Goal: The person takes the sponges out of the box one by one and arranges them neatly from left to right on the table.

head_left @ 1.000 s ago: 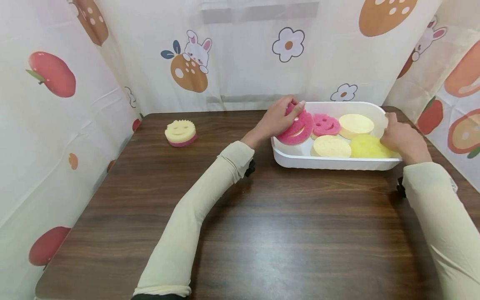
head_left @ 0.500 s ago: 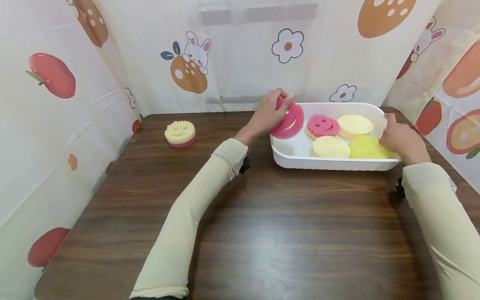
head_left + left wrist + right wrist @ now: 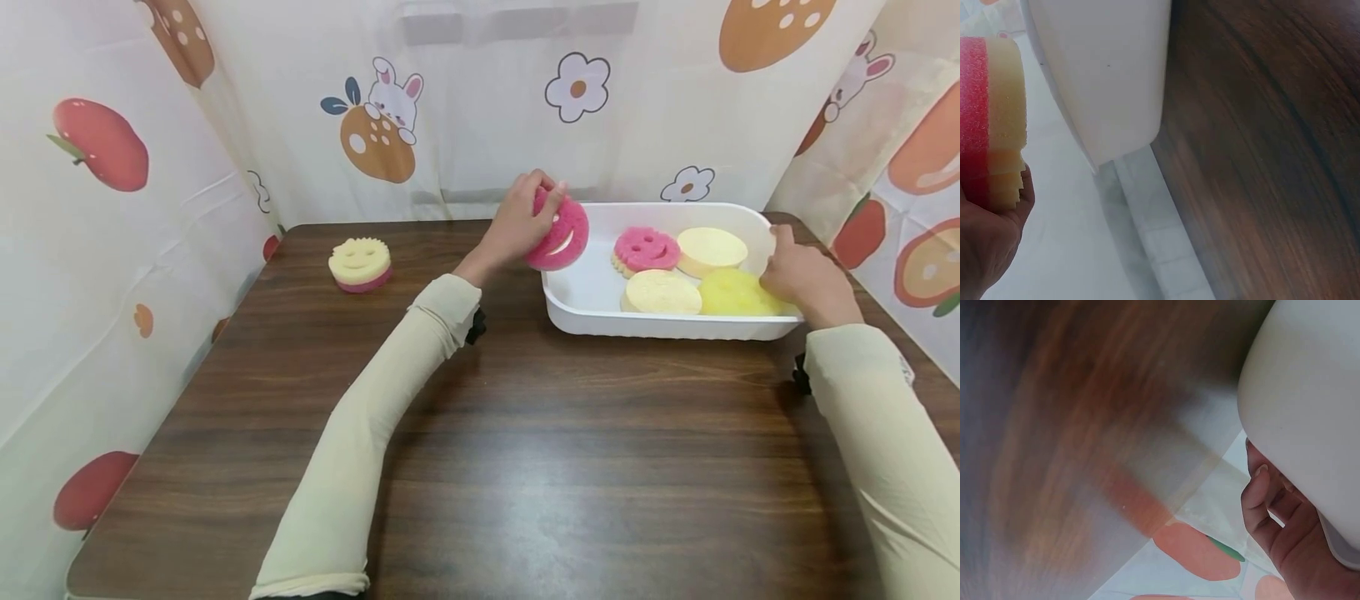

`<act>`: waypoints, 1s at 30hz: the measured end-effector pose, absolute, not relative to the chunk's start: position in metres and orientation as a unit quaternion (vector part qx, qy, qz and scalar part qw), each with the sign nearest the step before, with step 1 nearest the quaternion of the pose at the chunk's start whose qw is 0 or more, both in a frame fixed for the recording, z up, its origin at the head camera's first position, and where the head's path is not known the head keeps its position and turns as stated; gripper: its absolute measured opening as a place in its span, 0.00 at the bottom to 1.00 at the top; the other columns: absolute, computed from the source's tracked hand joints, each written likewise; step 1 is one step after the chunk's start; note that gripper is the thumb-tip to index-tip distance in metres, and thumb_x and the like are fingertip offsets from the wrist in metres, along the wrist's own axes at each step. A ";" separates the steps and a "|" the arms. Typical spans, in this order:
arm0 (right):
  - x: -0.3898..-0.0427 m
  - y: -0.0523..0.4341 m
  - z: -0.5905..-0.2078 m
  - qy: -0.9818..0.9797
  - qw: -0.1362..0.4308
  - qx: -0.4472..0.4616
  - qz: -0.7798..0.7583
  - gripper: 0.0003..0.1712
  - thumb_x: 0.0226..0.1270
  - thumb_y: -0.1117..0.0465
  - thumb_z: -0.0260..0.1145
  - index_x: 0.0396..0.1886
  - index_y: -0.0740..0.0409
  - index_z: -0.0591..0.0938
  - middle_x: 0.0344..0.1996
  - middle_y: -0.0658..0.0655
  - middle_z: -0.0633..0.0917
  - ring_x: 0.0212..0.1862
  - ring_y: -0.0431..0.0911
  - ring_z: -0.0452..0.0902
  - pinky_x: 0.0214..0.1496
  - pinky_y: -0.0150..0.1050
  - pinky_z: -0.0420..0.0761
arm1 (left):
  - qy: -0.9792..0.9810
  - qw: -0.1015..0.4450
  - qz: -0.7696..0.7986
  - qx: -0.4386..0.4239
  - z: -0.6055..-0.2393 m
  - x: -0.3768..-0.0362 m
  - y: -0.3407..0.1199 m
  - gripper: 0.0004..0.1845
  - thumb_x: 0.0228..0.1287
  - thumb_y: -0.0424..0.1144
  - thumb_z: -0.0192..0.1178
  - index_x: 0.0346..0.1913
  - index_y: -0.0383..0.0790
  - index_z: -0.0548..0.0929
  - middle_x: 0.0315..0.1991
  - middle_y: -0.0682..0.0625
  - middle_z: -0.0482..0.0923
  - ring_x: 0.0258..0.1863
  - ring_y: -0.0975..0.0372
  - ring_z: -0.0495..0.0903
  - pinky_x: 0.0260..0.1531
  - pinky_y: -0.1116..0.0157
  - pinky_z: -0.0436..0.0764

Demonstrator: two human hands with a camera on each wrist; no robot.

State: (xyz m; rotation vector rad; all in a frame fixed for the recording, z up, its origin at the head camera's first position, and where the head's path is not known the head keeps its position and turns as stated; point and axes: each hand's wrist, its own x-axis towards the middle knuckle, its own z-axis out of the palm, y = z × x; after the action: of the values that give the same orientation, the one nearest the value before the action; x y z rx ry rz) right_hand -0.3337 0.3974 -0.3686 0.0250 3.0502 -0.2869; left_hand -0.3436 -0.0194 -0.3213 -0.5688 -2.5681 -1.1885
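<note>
Away it goes! The left hand [image 3: 517, 221], pinching the round pink-and-cream smiley-face sponge [image 3: 567, 240], has swung toward nine o'clock, over the white plastic tray [image 3: 637, 323]'s near-side end, leaving four round pink or yellow sponges [image 3: 647, 250] inside; the right hand [image 3: 813, 275] keeps gripping three o'clock.

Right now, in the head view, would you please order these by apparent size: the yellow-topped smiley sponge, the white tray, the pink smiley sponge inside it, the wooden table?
1. Wooden table
2. White tray
3. Unranked: pink smiley sponge and yellow-topped smiley sponge, which look about alike in size.
</note>
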 end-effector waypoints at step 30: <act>-0.332 0.396 -0.367 0.995 0.037 0.012 -0.092 0.39 0.72 0.58 0.47 0.74 0.68 0.42 0.44 0.84 0.73 0.36 0.68 0.74 0.34 0.62 0.74 | -0.893 0.135 -0.387 -0.186 -0.335 -0.346 -0.059 0.20 0.77 0.55 0.45 0.49 0.41 0.76 0.47 0.46 0.75 0.46 0.60 0.72 0.45 0.64 0.76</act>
State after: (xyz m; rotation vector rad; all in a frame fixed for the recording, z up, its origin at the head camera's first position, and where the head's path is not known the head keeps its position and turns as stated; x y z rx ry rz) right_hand -0.3324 0.3958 -0.3674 0.0380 3.0545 -0.2833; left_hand -0.3461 -0.0594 -0.3354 -0.5382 -2.5873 -1.1207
